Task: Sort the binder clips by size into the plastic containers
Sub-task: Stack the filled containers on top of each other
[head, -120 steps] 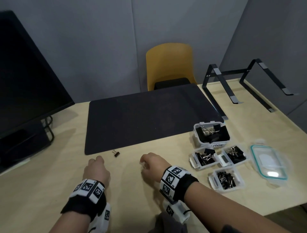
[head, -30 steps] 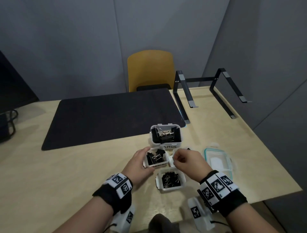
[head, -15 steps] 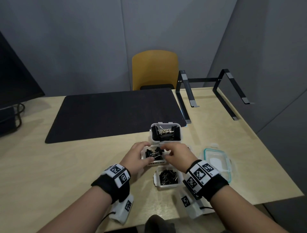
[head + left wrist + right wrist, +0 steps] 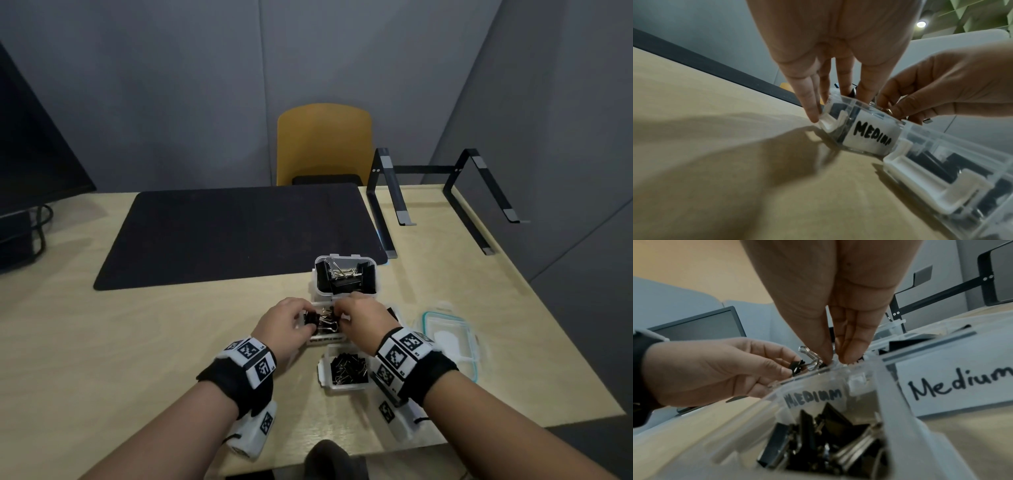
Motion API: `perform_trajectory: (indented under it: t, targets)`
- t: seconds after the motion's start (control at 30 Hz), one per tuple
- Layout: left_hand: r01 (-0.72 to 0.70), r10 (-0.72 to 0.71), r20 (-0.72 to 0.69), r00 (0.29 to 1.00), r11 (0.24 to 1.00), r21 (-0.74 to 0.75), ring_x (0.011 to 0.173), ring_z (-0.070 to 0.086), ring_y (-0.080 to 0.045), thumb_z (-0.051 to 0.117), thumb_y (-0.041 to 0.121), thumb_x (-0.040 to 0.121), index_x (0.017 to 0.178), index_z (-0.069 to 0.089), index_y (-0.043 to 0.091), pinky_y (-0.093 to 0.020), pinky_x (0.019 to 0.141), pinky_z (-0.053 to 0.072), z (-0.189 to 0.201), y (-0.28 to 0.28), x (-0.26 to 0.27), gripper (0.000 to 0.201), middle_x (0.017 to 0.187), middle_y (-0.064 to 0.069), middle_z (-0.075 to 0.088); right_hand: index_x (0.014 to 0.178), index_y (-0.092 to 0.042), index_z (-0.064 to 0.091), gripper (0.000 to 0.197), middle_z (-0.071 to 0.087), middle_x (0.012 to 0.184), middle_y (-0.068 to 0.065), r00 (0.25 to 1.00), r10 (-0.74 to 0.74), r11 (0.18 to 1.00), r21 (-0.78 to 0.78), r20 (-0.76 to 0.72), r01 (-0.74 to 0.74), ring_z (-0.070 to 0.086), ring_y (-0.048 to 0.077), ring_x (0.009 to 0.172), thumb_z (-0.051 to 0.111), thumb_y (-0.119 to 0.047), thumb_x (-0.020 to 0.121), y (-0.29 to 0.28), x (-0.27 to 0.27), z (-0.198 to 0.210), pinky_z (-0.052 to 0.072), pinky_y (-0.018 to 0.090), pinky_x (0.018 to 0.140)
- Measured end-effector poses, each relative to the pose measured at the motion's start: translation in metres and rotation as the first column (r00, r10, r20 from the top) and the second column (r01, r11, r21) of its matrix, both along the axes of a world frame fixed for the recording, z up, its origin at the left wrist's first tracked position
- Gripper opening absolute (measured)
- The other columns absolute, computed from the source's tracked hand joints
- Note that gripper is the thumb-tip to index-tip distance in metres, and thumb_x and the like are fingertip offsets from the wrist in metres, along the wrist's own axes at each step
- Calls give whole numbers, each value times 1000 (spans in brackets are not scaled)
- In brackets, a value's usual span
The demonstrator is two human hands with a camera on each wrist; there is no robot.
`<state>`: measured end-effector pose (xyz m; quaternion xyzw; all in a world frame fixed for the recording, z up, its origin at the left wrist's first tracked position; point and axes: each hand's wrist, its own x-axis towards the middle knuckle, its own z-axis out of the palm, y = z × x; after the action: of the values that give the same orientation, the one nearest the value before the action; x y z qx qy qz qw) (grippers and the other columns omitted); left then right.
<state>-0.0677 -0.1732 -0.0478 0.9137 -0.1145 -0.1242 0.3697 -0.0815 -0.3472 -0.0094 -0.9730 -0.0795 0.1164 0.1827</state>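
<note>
Nearest you, a clear plastic tub of small black clips (image 4: 347,371) sits close to the table's front edge (image 4: 308,445), with bare wood open to its left. Just beyond, your left hand (image 4: 284,325) curls around the medium container (image 4: 869,138), fingers on its rim, thumb and forefinger pinching a black binder clip (image 4: 797,367). Your right hand (image 4: 366,320) points fingers down, tips narrowed on that clip's wire handle. Behind stands the large container (image 4: 346,274), then a dark mat (image 4: 222,233) and a yellow chair (image 4: 323,140).
</note>
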Motion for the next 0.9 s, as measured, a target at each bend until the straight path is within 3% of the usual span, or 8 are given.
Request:
perform_trajectory:
  t: [0.13, 0.27, 0.5, 0.63, 0.77, 0.9]
  targets:
    - [-17, 17, 16, 1000, 1000, 14, 107, 55, -15, 60, 25, 88, 112, 60, 25, -31, 95, 44, -2, 0, 0, 24, 119, 5, 57, 116, -18, 60, 29, 55, 110, 6, 1000, -5, 997, 72, 16, 4, 58, 26, 98, 52, -16, 88, 4, -2, 0, 47, 34, 84]
    - [-45, 46, 56, 997, 999, -15, 108, 55, -15, 57, 23, 90, 117, 56, 25, -28, 91, 44, -1, -1, -1, 28, 122, 6, 53, 123, -24, 60, 34, 54, 112, 6, 998, 53, 998, -16, -24, -53, 57, 25, 102, 49, -21, 91, 5, 0, -1, 48, 35, 87]
    - [-61, 71, 109, 991, 993, -98, 110, 53, -14, 57, 18, 90, 109, 64, 22, -27, 94, 41, -2, 0, 2, 20, 117, 6, 55, 107, -12, 62, 22, 59, 106, 8, 1000, 17, 1000, 7, 19, -17, 58, 27, 98, 54, -22, 89, 12, 3, 7, 48, 36, 84]
    - [1, 4, 52, 999, 995, -97, 121, 43, -14, 64, 21, 85, 113, 64, 28, -34, 107, 34, -4, 2, 2, 29, 122, 7, 49, 106, -15, 65, 23, 60, 107, 6, 1000, 17, 1000, 6, 15, -17, 58, 24, 98, 53, -18, 87, 7, 2, 14, 47, 31, 83]
    - [56, -56, -16, 998, 998, 3, 129, 33, -16, 64, 22, 86, 124, 59, 29, -33, 111, 28, -3, 2, 1, 39, 136, 4, 40, 111, -17, 63, 27, 59, 112, 3, 1000, -27, 999, -45, -13, 27, 56, 21, 105, 53, -14, 86, -18, -1, 21, 44, 27, 86]
    - [93, -90, -70, 993, 995, 44, 133, 29, -19, 60, 23, 87, 130, 55, 30, -34, 112, 27, -1, 2, 3, 43, 143, 1, 34, 122, -21, 56, 40, 54, 126, 2, 994, -33, 985, -171, -104, 15, 46, 22, 115, 56, -12, 83, -43, -3, 22, 44, 34, 96]
